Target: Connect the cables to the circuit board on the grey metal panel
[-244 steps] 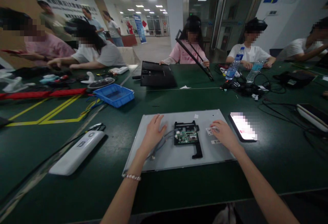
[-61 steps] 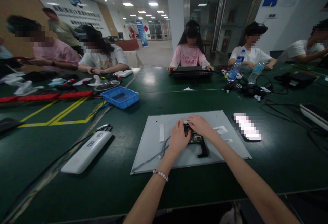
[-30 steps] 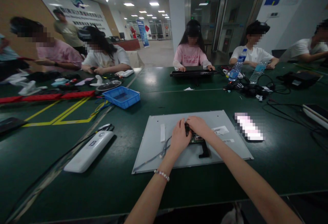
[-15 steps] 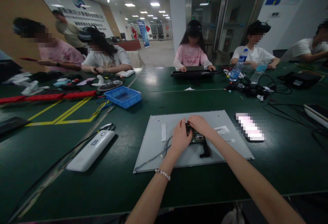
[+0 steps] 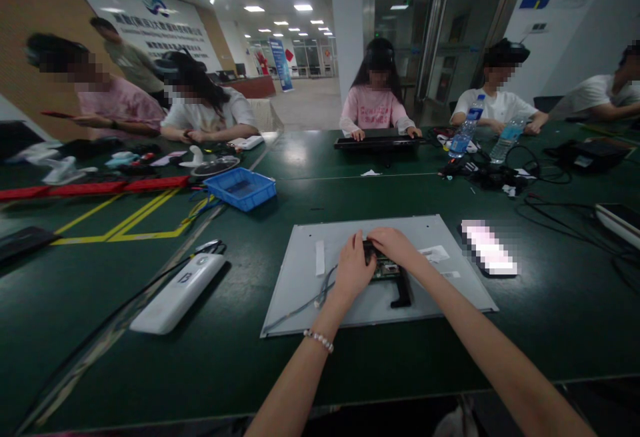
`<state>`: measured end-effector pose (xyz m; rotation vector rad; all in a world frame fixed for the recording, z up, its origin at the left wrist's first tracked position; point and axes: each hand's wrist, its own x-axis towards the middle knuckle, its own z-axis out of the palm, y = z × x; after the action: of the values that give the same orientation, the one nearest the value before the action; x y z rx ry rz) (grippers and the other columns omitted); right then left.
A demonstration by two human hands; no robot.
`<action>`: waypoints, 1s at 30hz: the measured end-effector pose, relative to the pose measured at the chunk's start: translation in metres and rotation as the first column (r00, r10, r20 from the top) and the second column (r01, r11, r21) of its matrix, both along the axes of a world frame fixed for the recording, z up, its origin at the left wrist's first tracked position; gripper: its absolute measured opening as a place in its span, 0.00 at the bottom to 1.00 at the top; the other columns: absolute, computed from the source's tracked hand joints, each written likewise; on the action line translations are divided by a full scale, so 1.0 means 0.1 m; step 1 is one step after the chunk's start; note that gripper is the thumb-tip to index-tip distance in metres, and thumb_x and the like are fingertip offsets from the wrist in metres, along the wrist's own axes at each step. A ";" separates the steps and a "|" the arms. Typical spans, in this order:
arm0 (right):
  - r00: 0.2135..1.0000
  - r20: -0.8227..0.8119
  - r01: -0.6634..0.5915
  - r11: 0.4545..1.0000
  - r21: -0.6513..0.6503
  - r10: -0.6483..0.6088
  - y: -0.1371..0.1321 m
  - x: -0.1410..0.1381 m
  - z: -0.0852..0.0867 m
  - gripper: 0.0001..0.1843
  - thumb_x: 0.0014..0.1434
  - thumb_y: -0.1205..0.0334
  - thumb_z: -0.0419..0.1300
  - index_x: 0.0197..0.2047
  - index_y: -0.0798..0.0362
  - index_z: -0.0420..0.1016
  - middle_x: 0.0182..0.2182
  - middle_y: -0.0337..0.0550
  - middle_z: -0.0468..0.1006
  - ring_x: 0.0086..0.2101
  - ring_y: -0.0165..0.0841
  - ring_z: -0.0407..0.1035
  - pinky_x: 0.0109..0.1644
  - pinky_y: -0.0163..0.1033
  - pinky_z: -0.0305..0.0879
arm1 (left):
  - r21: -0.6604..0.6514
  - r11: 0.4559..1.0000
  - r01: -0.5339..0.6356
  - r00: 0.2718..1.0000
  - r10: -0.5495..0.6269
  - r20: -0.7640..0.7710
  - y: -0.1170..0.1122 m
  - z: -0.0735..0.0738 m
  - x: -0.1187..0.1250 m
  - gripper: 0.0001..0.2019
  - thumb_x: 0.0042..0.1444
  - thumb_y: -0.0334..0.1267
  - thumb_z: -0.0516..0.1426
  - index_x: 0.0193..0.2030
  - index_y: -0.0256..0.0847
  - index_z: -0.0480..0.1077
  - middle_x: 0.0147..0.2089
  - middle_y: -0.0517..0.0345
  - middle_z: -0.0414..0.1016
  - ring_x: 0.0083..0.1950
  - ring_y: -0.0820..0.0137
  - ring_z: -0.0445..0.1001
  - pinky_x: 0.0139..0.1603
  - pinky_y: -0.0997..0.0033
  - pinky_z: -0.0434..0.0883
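Note:
A grey metal panel [image 5: 345,307] lies flat on the green table, with a small circuit board [image 5: 387,269] on its middle. The board has a black bracket [image 5: 401,294] that reaches toward me. My left hand [image 5: 354,265] is closed at the board's left side, its fingers around a dark part there. From above, my right hand [image 5: 393,244] bends its fingers down onto the same dark part at the board's far edge. The fingertips hide most of that part. A grey cable [image 5: 300,309] runs under my left wrist to the panel's near left corner.
A white power bank [image 5: 180,294] with a black cable is at left, and a blue tray [image 5: 243,189] stands behind it. Right of the panel is a lit phone [image 5: 489,248]. Water bottles [image 5: 467,127] and tangled cables are farther back. Several people sit around the table.
Both hands keep the same place on the board, with hardly any visible motion. In the background at left, a standing person has shifted and leans over.

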<state>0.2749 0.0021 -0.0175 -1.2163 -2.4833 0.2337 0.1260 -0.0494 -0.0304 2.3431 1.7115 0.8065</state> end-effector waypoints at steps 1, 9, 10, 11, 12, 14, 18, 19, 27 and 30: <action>1.000 -0.004 -0.001 1.000 0.001 0.001 0.00 0.00 0.00 0.09 0.58 0.71 0.53 0.38 0.54 0.74 0.36 0.45 0.76 0.40 0.33 0.69 0.45 0.35 0.61 | 0.002 1.000 -0.001 1.000 0.001 0.000 0.00 0.00 0.00 0.29 0.57 0.37 0.51 0.63 0.34 0.47 0.60 0.40 0.58 0.58 0.56 0.63 0.58 0.56 0.60; 0.999 -0.046 0.014 1.000 0.005 -0.014 -0.02 0.03 -0.02 0.13 0.58 0.72 0.52 0.43 0.55 0.74 0.41 0.47 0.76 0.44 0.33 0.68 0.49 0.36 0.61 | 0.006 1.000 0.006 1.000 -0.007 0.008 0.00 0.01 0.00 0.29 0.56 0.37 0.51 0.63 0.33 0.47 0.60 0.39 0.58 0.58 0.55 0.63 0.57 0.56 0.61; 0.998 -0.057 0.017 1.000 0.006 -0.017 -0.02 0.03 -0.02 0.13 0.58 0.72 0.52 0.44 0.55 0.74 0.41 0.47 0.76 0.44 0.33 0.68 0.49 0.36 0.61 | 0.010 1.000 0.010 1.000 -0.010 0.010 0.00 0.01 0.00 0.29 0.56 0.36 0.51 0.63 0.33 0.47 0.60 0.39 0.58 0.58 0.56 0.63 0.57 0.55 0.61; 0.997 -0.070 0.021 1.000 0.006 -0.021 -0.03 0.03 -0.01 0.14 0.58 0.71 0.51 0.44 0.55 0.74 0.42 0.47 0.76 0.44 0.34 0.68 0.49 0.36 0.61 | 0.014 1.000 0.012 1.000 -0.012 0.011 0.00 0.01 0.00 0.29 0.56 0.36 0.51 0.63 0.33 0.47 0.59 0.39 0.58 0.59 0.56 0.62 0.58 0.55 0.61; 0.996 -0.085 0.028 1.000 0.005 -0.027 -0.04 0.04 0.01 0.14 0.59 0.71 0.51 0.45 0.55 0.74 0.43 0.47 0.76 0.45 0.34 0.68 0.50 0.37 0.61 | 0.018 1.000 0.012 1.000 -0.013 0.011 0.00 0.01 0.00 0.29 0.56 0.36 0.51 0.63 0.33 0.47 0.59 0.39 0.58 0.59 0.56 0.62 0.58 0.55 0.60; 0.992 -0.114 0.055 0.999 -0.001 -0.054 -0.07 0.08 0.05 0.14 0.59 0.70 0.51 0.45 0.54 0.74 0.44 0.47 0.76 0.46 0.34 0.68 0.51 0.38 0.61 | 0.019 1.000 0.009 1.000 -0.009 0.009 0.00 0.01 0.00 0.29 0.57 0.37 0.51 0.63 0.33 0.47 0.59 0.39 0.58 0.59 0.56 0.62 0.58 0.55 0.60; 0.978 -0.145 0.146 0.989 -0.018 -0.147 -0.18 0.39 0.12 0.14 0.58 0.67 0.52 0.45 0.53 0.74 0.44 0.47 0.76 0.47 0.35 0.67 0.53 0.40 0.60 | 0.025 1.000 0.003 1.000 -0.003 0.005 -0.02 0.03 -0.01 0.28 0.58 0.39 0.50 0.63 0.33 0.48 0.60 0.39 0.57 0.59 0.57 0.61 0.58 0.55 0.60; 0.971 -0.152 0.186 0.982 -0.018 -0.187 -0.22 0.52 0.12 0.14 0.58 0.66 0.52 0.45 0.54 0.74 0.44 0.47 0.76 0.47 0.36 0.67 0.54 0.41 0.59 | 0.032 0.999 0.003 1.000 -0.003 -0.001 -0.02 0.05 -0.01 0.27 0.59 0.39 0.50 0.63 0.33 0.48 0.61 0.39 0.56 0.59 0.57 0.61 0.58 0.55 0.60; 0.906 -0.064 0.392 0.885 -0.251 -0.419 -0.47 1.40 -0.08 0.19 0.51 0.64 0.57 0.47 0.56 0.73 0.43 0.49 0.74 0.42 0.37 0.69 0.48 0.40 0.62 | 0.098 0.989 0.113 0.990 -0.104 -0.095 -0.12 0.19 0.09 0.22 0.60 0.38 0.49 0.60 0.38 0.53 0.61 0.44 0.57 0.62 0.58 0.58 0.61 0.52 0.56; 0.892 -0.089 0.393 0.856 -0.335 -0.444 -0.52 1.43 -0.13 0.15 0.52 0.63 0.57 0.43 0.52 0.74 0.38 0.45 0.76 0.37 0.34 0.71 0.41 0.37 0.64 | 0.087 0.966 0.242 0.964 -0.230 -0.132 -0.17 0.25 0.13 0.19 0.61 0.35 0.47 0.59 0.40 0.56 0.60 0.48 0.59 0.63 0.61 0.56 0.63 0.54 0.55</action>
<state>0.4184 -0.0495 -0.0303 -1.7556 -2.0231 0.5937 0.1389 -0.0660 -0.0056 2.6506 1.4223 0.7390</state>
